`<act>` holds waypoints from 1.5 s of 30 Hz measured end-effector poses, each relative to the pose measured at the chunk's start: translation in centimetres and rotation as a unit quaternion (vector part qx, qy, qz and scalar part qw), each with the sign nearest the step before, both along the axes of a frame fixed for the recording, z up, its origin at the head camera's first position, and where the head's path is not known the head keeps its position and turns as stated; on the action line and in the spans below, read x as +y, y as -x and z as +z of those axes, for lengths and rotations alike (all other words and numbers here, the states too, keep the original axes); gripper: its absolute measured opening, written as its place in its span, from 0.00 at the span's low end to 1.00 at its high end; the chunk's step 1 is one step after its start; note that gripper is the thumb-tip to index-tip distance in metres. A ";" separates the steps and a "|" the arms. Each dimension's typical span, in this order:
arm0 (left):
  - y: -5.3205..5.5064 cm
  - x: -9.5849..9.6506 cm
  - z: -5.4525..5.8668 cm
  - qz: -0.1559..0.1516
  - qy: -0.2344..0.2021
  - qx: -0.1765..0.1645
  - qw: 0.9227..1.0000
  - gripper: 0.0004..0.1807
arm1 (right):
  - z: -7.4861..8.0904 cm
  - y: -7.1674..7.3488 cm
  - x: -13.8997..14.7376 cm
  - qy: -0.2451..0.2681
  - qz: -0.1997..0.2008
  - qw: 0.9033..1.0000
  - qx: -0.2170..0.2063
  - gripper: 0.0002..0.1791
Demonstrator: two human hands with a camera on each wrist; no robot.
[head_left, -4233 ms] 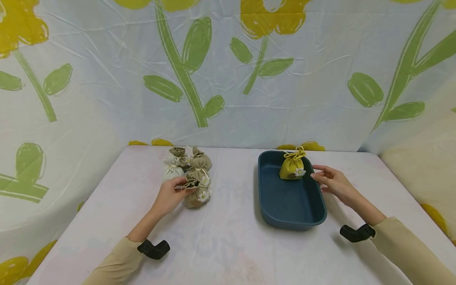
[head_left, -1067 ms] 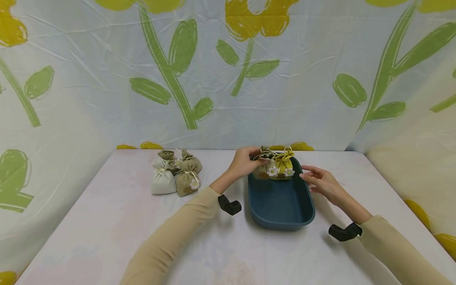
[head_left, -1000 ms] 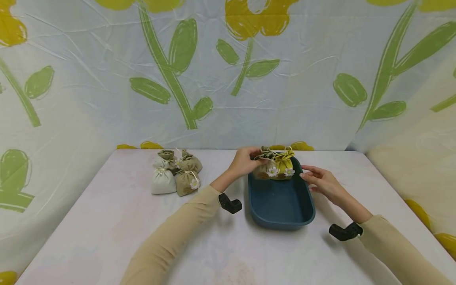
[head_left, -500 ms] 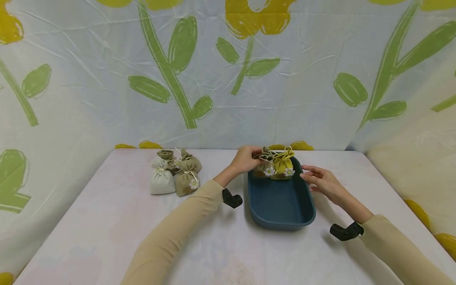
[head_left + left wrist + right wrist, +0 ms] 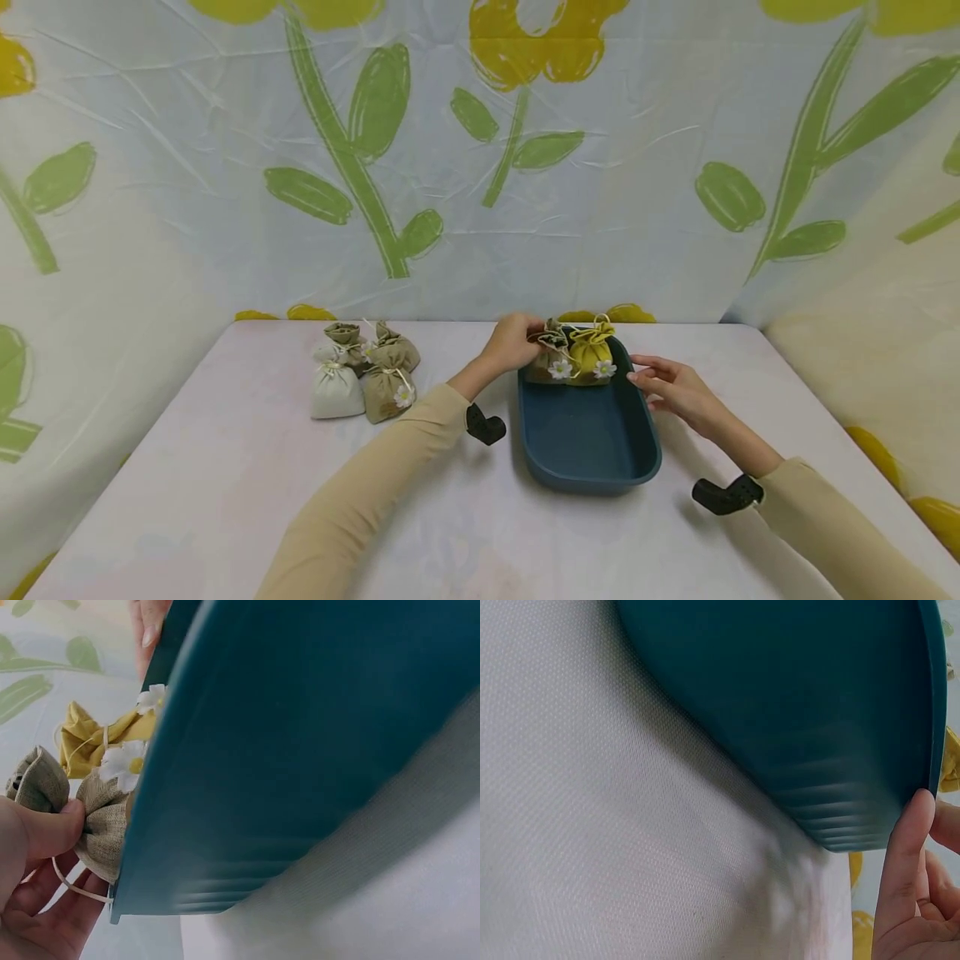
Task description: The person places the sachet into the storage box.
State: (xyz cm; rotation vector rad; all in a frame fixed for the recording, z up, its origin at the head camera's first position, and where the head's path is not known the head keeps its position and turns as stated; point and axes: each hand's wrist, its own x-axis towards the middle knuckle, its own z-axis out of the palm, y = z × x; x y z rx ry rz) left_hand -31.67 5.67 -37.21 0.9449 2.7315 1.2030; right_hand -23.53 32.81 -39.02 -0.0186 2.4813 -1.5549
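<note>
In the head view my left hand holds a beige drawstring pouch by its gathered neck, inside the back left of a dark teal bin. The left wrist view shows the thumb pressed against that neck; the other fingertips are partly hidden. Beside it on the right stands a yellow drawstring pouch, and each pouch has a white daisy. My right hand touches the bin's right rim with fairly straight fingers. From the right wrist view, one fingertip lies against the bin's outer wall.
Left of the bin a cluster of pouches sits on the pale tabletop: a white pouch, a tan pouch with a daisy, and brownish ones behind. A flower-print cloth hangs behind the table.
My left hand has carried the beige pouch from the cluster rightward into the bin. Over the last second that pouch shifted slightly left beside the yellow one. My right hand stayed at the rim.
</note>
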 end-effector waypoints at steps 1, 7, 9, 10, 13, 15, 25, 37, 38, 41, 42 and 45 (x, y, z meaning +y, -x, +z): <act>0.0 0.0 0.0 0.002 0.002 0.002 1.000 0.10 | 0.0 0.0 0.0 0.000 -0.001 1.000 0.001 0.35; 0.0 0.2 0.0 0.010 0.016 0.018 1.000 0.09 | 0.2 0.0 0.0 0.002 -0.002 1.000 0.005 0.34; 0.0 0.3 0.0 0.017 0.021 0.018 0.999 0.10 | 0.3 0.1 0.0 0.001 -0.001 1.000 0.004 0.34; 0.0 0.4 0.0 0.022 0.020 0.015 0.999 0.11 | 0.3 0.1 0.0 0.001 -0.002 1.000 0.004 0.34; 0.1 0.5 0.1 0.034 0.021 0.012 0.999 0.13 | 0.3 0.2 0.0 0.003 -0.001 1.000 0.008 0.34; 0.1 0.6 0.1 0.040 0.022 0.012 0.999 0.13 | 0.3 0.2 0.0 0.004 0.000 1.000 0.010 0.34; 0.7 1.0 -0.4 0.048 0.028 0.039 0.998 0.22 | 0.3 0.1 0.0 0.011 0.004 1.000 0.013 0.34; 0.7 2.2 -0.5 0.066 0.078 0.026 0.994 0.24 | 0.4 0.0 0.1 0.008 0.000 1.000 0.015 0.34; 0.8 2.2 -0.6 0.065 0.075 0.025 0.995 0.24 | 0.3 0.0 0.1 0.013 0.001 1.000 0.016 0.34; 0.9 2.0 -0.9 0.056 0.062 0.031 0.996 0.25 | 0.1 -0.1 0.0 0.025 0.006 1.000 0.017 0.33; 0.9 1.9 -1.0 0.054 0.060 0.033 0.996 0.25 | 0.0 -0.1 0.0 0.027 0.007 0.999 0.016 0.33; 0.9 1.7 -1.3 0.047 0.053 0.034 0.997 0.25 | -0.2 -0.2 0.1 0.019 0.008 1.000 0.014 0.34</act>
